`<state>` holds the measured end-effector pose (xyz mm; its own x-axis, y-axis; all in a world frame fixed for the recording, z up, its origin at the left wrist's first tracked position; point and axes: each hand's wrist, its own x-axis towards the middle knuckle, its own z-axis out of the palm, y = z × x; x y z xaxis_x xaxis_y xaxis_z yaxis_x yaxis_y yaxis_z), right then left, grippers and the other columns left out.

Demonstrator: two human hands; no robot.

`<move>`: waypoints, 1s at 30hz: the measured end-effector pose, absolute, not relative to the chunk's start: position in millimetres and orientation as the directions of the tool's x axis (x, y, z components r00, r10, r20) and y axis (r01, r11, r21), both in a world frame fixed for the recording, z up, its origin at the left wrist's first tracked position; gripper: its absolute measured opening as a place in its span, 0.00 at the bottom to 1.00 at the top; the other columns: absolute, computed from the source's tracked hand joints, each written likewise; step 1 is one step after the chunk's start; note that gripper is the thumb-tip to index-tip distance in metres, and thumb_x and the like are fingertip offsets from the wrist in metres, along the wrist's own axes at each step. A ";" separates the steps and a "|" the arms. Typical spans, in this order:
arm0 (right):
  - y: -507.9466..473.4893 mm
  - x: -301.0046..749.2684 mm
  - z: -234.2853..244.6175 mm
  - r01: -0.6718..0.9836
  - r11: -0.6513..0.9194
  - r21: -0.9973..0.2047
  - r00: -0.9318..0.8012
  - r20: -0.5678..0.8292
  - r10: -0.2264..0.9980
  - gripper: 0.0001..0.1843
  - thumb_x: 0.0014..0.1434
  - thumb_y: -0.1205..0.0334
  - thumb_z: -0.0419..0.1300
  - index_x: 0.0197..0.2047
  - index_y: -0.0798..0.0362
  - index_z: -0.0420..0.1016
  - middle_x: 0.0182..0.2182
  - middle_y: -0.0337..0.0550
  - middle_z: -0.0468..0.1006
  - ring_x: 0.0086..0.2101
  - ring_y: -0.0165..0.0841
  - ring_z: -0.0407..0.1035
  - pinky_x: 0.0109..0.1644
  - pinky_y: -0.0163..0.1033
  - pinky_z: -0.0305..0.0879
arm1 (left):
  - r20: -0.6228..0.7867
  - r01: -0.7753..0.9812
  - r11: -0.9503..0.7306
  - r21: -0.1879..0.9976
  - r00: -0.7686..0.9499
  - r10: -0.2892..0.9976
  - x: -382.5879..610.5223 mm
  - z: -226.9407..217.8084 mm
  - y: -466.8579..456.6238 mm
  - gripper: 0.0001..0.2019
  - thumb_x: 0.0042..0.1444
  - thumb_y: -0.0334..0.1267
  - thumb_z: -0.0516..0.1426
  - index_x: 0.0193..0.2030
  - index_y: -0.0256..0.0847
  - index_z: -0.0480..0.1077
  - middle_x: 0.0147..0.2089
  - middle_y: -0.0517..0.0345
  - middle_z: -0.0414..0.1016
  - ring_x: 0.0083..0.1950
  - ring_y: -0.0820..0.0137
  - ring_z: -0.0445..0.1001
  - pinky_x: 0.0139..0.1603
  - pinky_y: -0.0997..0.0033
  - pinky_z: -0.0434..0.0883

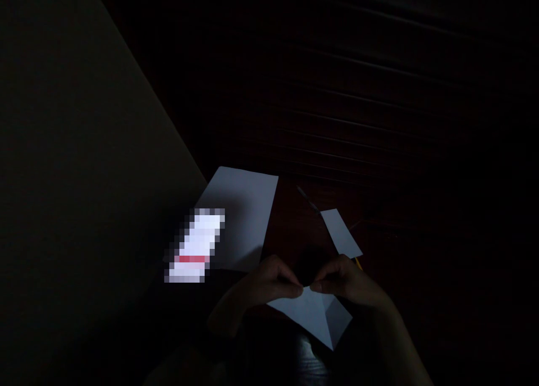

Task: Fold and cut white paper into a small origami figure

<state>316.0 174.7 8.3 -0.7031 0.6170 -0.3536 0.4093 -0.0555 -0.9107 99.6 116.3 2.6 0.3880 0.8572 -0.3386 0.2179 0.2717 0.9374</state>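
My left hand [273, 279] pinches the top edge of a folded white sheet of paper [311, 310] between thumb and fingers. Close beside it, my right hand [347, 282] pinches the same edge, thumb tips nearly meeting. A crease runs down the paper toward its lower point, and its right part looks darker. Beyond my right hand lies a white paper strip [341, 234], with a thin pen-like object [308, 199] at its far end. Something yellow and narrow [359, 263] peeks out just behind that hand.
A large white sheet [246, 206] lies to the left on the dark reddish table [290, 223]. Over its left edge glows a pixelated bright screen [197, 245]. A pale wall [84, 150] rises at the left, and dark slatted panelling [337, 116] stands behind. The scene is very dim.
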 end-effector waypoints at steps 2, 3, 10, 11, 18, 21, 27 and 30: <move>174.8 318.8 8.7 0.407 -0.063 -0.911 -0.697 -0.355 0.623 0.11 0.47 0.56 0.64 0.27 0.56 0.78 0.21 0.38 0.73 0.22 0.27 0.61 0.25 0.32 0.55 | -0.357 0.219 0.292 0.931 0.382 0.853 98.9 4.6 116.2 0.11 0.44 0.41 0.59 0.28 0.35 0.77 0.18 0.61 0.69 0.19 0.77 0.59 0.20 0.76 0.53; 174.8 319.9 9.1 0.405 -0.067 -0.912 -0.691 -0.354 0.630 0.11 0.47 0.55 0.64 0.27 0.56 0.78 0.21 0.38 0.73 0.22 0.27 0.61 0.25 0.32 0.55 | -0.361 0.218 0.296 0.930 0.382 0.851 98.6 5.5 116.4 0.11 0.44 0.41 0.59 0.28 0.35 0.77 0.19 0.60 0.70 0.20 0.76 0.60 0.20 0.76 0.54; 179.2 328.5 16.9 0.410 -0.082 -0.908 -0.671 -0.361 0.648 0.10 0.47 0.57 0.64 0.27 0.55 0.79 0.22 0.39 0.75 0.23 0.28 0.63 0.26 0.33 0.57 | -0.374 0.235 0.305 0.923 0.360 0.855 91.4 9.4 115.7 0.11 0.44 0.42 0.60 0.30 0.37 0.78 0.24 0.57 0.76 0.24 0.71 0.69 0.24 0.76 0.60; 180.4 331.1 18.1 0.416 -0.089 -0.905 -0.655 -0.365 0.661 0.09 0.47 0.57 0.64 0.26 0.55 0.79 0.22 0.39 0.75 0.24 0.28 0.63 0.27 0.33 0.57 | -0.374 0.234 0.306 0.923 0.354 0.857 88.5 10.2 115.5 0.11 0.44 0.42 0.60 0.30 0.37 0.78 0.25 0.56 0.77 0.26 0.70 0.70 0.25 0.75 0.61; 185.0 339.8 19.6 0.370 -0.164 -0.915 -0.489 -0.342 0.803 0.10 0.48 0.57 0.64 0.27 0.55 0.78 0.22 0.40 0.75 0.24 0.29 0.65 0.28 0.33 0.59 | -0.349 0.058 0.345 0.937 0.097 0.932 79.8 8.5 124.7 0.12 0.47 0.43 0.58 0.33 0.37 0.77 0.29 0.53 0.78 0.31 0.68 0.74 0.30 0.75 0.66; 183.6 331.2 19.3 0.328 -0.173 -0.929 -0.426 -0.309 0.851 0.10 0.49 0.56 0.63 0.28 0.55 0.78 0.25 0.41 0.76 0.27 0.31 0.67 0.30 0.34 0.60 | -0.392 -0.088 0.390 0.916 -0.007 0.920 90.5 7.0 128.6 0.16 0.50 0.47 0.55 0.39 0.38 0.75 0.34 0.51 0.78 0.34 0.66 0.74 0.27 0.75 0.66; 179.3 318.9 22.3 0.290 -0.196 -0.937 -0.489 -0.322 0.811 0.10 0.51 0.57 0.62 0.30 0.56 0.78 0.28 0.42 0.77 0.30 0.32 0.68 0.33 0.34 0.62 | -0.321 -0.136 0.320 0.938 0.013 0.947 105.7 3.8 126.9 0.15 0.50 0.47 0.57 0.26 0.35 0.74 0.24 0.56 0.74 0.27 0.71 0.71 0.26 0.76 0.64; 179.0 321.2 23.0 0.291 -0.206 -0.935 -0.539 -0.337 0.772 0.10 0.52 0.57 0.61 0.32 0.56 0.78 0.29 0.43 0.78 0.31 0.33 0.69 0.35 0.35 0.63 | -0.328 -0.171 0.317 0.933 -0.038 0.944 102.8 -0.4 126.7 0.14 0.49 0.46 0.57 0.23 0.36 0.73 0.21 0.59 0.71 0.24 0.74 0.68 0.24 0.77 0.62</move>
